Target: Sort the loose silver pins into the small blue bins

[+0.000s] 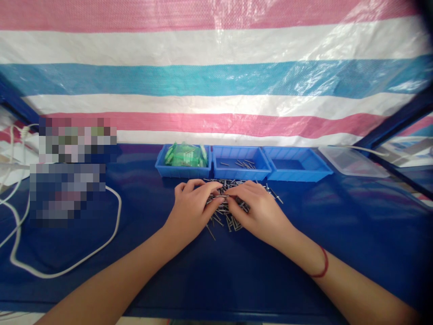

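Note:
A loose pile of thin metal blind rivets (233,221) lies on the blue table in front of me, partly covered by both hands. My left hand (193,201) is closed at the pile's left side, thumb and fingers pinching one end of a blind rivet (221,196). From the right, my right hand (259,205) pinches the other end of it, so the rivet lies level between the two hands just above the pile. Some fingertips are hidden behind the hands.
Behind the pile stand three blue bins: the left bin (182,172) holds green packets (185,155), the middle bin (241,174) a few rivets. The right bin (297,175) stands beside a clear plastic lid (352,161). A white cable (118,212) loops at left, near a blurred-out area.

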A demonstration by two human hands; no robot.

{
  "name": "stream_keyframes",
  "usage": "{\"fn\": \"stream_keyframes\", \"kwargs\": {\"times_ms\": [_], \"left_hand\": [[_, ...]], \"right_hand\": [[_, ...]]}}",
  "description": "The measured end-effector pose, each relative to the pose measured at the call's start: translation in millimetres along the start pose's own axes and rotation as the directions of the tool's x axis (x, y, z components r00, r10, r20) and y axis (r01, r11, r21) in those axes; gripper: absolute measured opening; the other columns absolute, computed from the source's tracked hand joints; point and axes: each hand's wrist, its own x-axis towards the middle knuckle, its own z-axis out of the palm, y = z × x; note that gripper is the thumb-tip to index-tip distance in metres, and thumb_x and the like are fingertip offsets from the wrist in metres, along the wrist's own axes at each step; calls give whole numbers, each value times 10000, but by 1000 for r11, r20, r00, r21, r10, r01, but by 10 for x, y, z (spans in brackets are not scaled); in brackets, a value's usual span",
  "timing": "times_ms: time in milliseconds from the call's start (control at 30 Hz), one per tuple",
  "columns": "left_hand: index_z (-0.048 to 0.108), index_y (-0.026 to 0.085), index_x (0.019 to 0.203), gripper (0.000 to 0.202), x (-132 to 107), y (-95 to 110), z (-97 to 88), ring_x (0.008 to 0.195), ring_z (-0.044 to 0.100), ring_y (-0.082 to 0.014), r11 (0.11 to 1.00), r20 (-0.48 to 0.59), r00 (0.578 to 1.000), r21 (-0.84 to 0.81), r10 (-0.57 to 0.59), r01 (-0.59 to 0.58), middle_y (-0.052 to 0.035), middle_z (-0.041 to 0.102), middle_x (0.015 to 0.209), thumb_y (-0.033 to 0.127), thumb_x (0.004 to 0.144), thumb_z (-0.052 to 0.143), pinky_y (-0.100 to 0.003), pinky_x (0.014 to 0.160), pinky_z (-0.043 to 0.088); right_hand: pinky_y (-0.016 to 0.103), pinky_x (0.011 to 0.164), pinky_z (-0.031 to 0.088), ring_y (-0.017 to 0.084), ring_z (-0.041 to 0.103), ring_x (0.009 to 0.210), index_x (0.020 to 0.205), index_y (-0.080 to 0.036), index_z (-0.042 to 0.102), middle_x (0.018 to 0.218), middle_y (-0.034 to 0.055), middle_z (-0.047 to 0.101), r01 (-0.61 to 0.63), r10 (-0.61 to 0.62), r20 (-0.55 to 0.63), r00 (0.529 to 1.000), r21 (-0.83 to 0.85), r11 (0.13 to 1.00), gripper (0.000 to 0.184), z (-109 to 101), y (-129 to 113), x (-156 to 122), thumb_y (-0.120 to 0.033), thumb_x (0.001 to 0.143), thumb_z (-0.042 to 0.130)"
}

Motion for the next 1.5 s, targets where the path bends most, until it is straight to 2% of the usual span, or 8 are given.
{"fn": "stream_keyframes", "kwargs": {"times_ms": [233, 400, 600, 967, 1100, 1200, 1333, 1500], "left_hand": [[673, 224, 928, 149, -6, 64, -73, 858, 639, -160, 978, -133, 991, -208, -29, 0, -2, 718, 906, 302, 901, 548, -302, 856, 459], [680, 227, 937, 146, -21, 68, -53, 827, 666, -148, 931, -109, 988, -361, -108, 62, 13, 723, 900, 329, 841, 637, -255, 798, 501], [687, 224, 924, 128, -19, 49, -43, 842, 666, -154, 922, -102, 985, -375, -139, 91, 4, 721, 896, 297, 866, 598, -273, 827, 506], [642, 195, 952, 120, 16, 2, -36, 919, 616, -171, 949, -103, 994, -310, 28, -59, -37, 683, 943, 248, 901, 546, -299, 860, 475], [641, 196, 964, 146, 11, -1, -33, 1007, 567, -205, 967, -75, 991, -225, 109, -123, -57, 669, 994, 255, 919, 516, -358, 921, 434], [600, 205, 1121, 237, 0, 7, -36, 1051, 535, -231, 984, -46, 996, -158, 79, -85, -64, 664, 1046, 288, 910, 533, -394, 936, 416], [603, 205, 1150, 273, -9, -9, -9, 1079, 512, -244, 992, 1, 998, -108, 68, -68, -70, 655, 1079, 302, 903, 539, -412, 940, 410], [677, 215, 1030, 204, -14, -48, 18, 1094, 482, -255, 996, 66, 994, -44, 84, -82, -57, 655, 1067, 294, 889, 552, -424, 944, 404]], "right_hand": [[320, 707, 474, 169, 618, 741, 865, -201, 646, 802, 29, 700, -23, 37, -72, 997, 182, 983, 125, -43, -87, 23, -162, 871, 528], [321, 704, 463, 167, 615, 745, 865, -200, 638, 821, 31, 704, -25, 39, -48, 998, 257, 966, 115, -23, -101, 5, -160, 876, 531], [321, 715, 466, 170, 607, 745, 865, -198, 634, 811, 39, 689, -25, 37, -36, 999, 270, 963, 109, -17, -104, -2, -176, 881, 529], [288, 696, 472, 154, 595, 752, 815, -208, 578, 788, 19, 633, -75, 118, -140, 983, 285, 956, 70, -39, -51, -16, -245, 874, 569], [299, 681, 458, 160, 578, 724, 753, -209, 556, 740, 18, 625, -20, 53, -150, 987, 217, 976, 154, -84, -52, 5, -284, 887, 566], [309, 714, 458, 167, 587, 746, 793, -208, 585, 763, 20, 642, -32, 71, -246, 967, 160, 987, 119, -113, 67, 51, -288, 880, 578], [339, 743, 450, 196, 601, 784, 910, -200, 635, 815, 43, 669, -140, 119, -425, 897, -17, 990, 141, -142, 376, 139, -326, 866, 591], [403, 780, 388, 274, 567, 913, 973, -209, 652, 944, 81, 678, -324, 188, -431, 883, -268, 907, 196, -142, 651, 198, -345, 853, 577]]}}
